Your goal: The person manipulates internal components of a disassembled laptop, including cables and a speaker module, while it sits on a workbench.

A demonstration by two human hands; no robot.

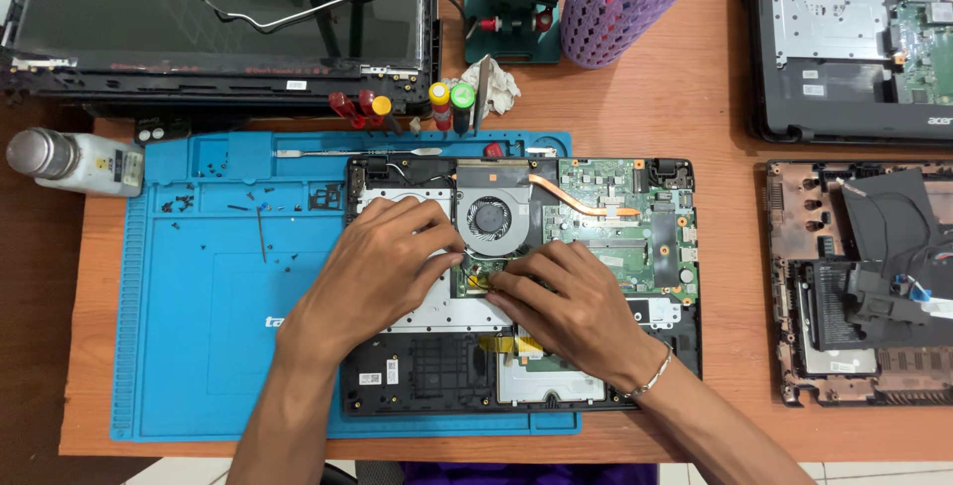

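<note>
Both hands rest on the opened laptop base (pixel 427 366), which lies on the blue mat (pixel 199 326) on the table (pixel 695 98). Left hand (pixel 382 267) lies flat, fingers spread, beside the fan (pixel 490 219). Right hand (pixel 566 301) pinches fingertips together at the green circuit board (pixel 625 237); what they grip is hidden.

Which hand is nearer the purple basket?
Right. The right hand rests on the opened laptop below the purple basket; the left hand lies further left of it.
</note>
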